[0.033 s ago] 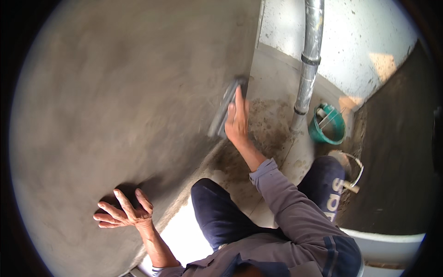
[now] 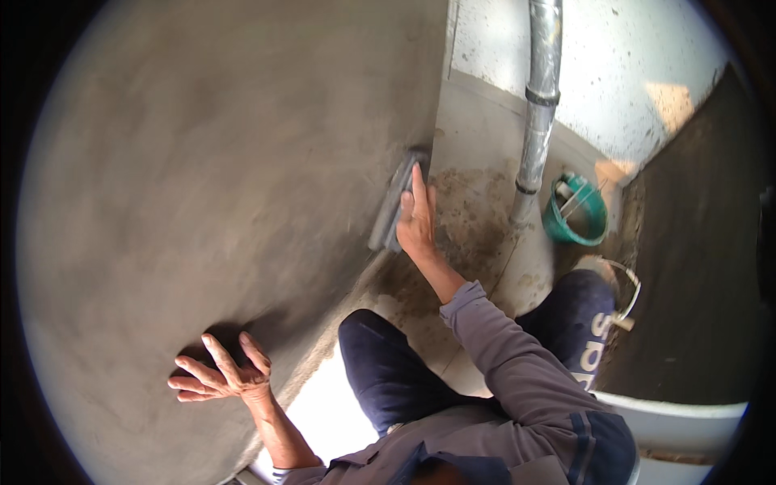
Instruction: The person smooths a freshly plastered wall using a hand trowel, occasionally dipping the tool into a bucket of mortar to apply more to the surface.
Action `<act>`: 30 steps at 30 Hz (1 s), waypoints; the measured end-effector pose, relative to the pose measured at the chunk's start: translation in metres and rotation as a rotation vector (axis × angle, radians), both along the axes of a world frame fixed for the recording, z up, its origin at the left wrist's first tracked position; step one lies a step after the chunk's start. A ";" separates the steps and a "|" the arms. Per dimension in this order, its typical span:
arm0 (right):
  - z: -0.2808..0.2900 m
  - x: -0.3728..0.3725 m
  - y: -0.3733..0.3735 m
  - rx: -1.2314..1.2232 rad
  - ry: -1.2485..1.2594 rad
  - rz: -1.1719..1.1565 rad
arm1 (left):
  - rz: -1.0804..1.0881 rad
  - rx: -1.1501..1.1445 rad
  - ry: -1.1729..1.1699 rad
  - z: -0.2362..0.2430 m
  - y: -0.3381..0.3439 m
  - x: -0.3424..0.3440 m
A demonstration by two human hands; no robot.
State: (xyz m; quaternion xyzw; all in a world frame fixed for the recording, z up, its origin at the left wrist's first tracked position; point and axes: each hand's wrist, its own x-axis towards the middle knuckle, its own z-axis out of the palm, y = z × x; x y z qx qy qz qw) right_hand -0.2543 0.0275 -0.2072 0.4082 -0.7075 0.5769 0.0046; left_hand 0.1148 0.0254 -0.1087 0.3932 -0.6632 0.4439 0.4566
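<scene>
A broad grey plastered wall (image 2: 226,162) fills the left side of the view. Spread against its lower part is my left hand (image 2: 222,373), fingers apart and holding nothing. My right hand (image 2: 417,222) is wrapped round a plastering trowel (image 2: 390,208), with the index finger stretched along it. The trowel's long flat blade lies against the wall close to its right-hand edge. My palm hides most of the handle.
A grey pipe (image 2: 545,97) runs down to the stained floor (image 2: 469,210). Beside it stands a green bucket (image 2: 575,238) with tools inside. Another bucket's handle (image 2: 634,295) shows by my right knee. A dark wall (image 2: 687,267) rises at the right.
My right hand and the trowel have slid slightly down along the wall's edge. My left hand stays spread in nearly the same place.
</scene>
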 end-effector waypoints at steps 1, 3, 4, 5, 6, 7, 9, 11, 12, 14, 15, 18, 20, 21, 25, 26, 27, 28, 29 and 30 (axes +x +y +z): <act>0.004 0.007 -0.002 -0.085 0.020 -0.018 | 0.006 -0.010 -0.013 0.001 -0.002 0.005; 0.046 0.016 0.002 -0.244 0.065 -0.052 | 0.025 -0.008 -0.073 0.004 -0.003 0.013; 0.093 0.016 -0.002 -0.376 0.162 -0.033 | 0.048 0.006 -0.093 0.002 0.000 0.012; 0.135 0.022 -0.009 -0.476 0.181 0.020 | 0.070 0.009 -0.113 0.001 -0.002 0.012; 0.169 0.032 -0.015 -0.504 0.216 0.045 | 0.080 0.008 -0.119 0.001 -0.003 0.014; 0.190 0.036 -0.021 -0.528 0.251 0.073 | 0.091 0.010 -0.124 0.001 -0.001 0.017; 0.197 0.046 -0.031 -0.613 0.292 0.053 | 0.131 0.013 -0.144 0.002 0.001 0.021; 0.153 0.039 -0.031 -0.615 0.252 -0.012 | 0.132 0.003 -0.170 0.007 0.001 0.020; 0.119 0.039 -0.026 -0.558 0.164 -0.009 | 0.179 0.009 -0.221 0.011 0.004 0.020; -0.008 0.024 -0.016 -0.457 -0.062 -0.041 | 0.211 0.004 -0.220 0.012 0.003 0.007; -0.046 0.026 -0.007 -0.213 -0.264 -0.071 | 0.232 0.010 -0.225 0.013 0.005 0.009; -0.048 0.017 0.001 -0.264 -0.339 -0.129 | 0.276 0.012 -0.249 0.008 0.002 0.007; 0.043 0.027 -0.003 -0.521 -0.209 -0.006 | 0.334 0.003 -0.275 0.021 0.014 0.016; 0.075 0.026 -0.007 -0.595 -0.109 0.026 | 0.338 0.007 -0.271 0.017 0.012 0.013; 0.116 0.039 -0.029 -0.661 0.103 0.047 | 0.312 0.006 -0.217 0.006 0.004 0.011; 0.094 0.036 -0.030 -0.683 0.063 0.036 | 0.317 0.011 -0.222 0.006 0.003 0.010; 0.072 0.034 -0.023 -0.534 0.129 0.022 | 0.327 0.008 -0.212 0.009 0.008 0.016; 0.035 0.025 -0.021 -0.487 0.049 0.003 | 0.325 0.006 -0.215 0.011 0.008 0.013; -0.014 0.016 -0.018 -0.445 -0.169 0.001 | 0.317 0.001 -0.216 0.012 0.005 0.008; -0.063 0.010 -0.017 -0.392 -0.554 0.060 | 0.312 0.001 -0.216 0.010 0.002 0.004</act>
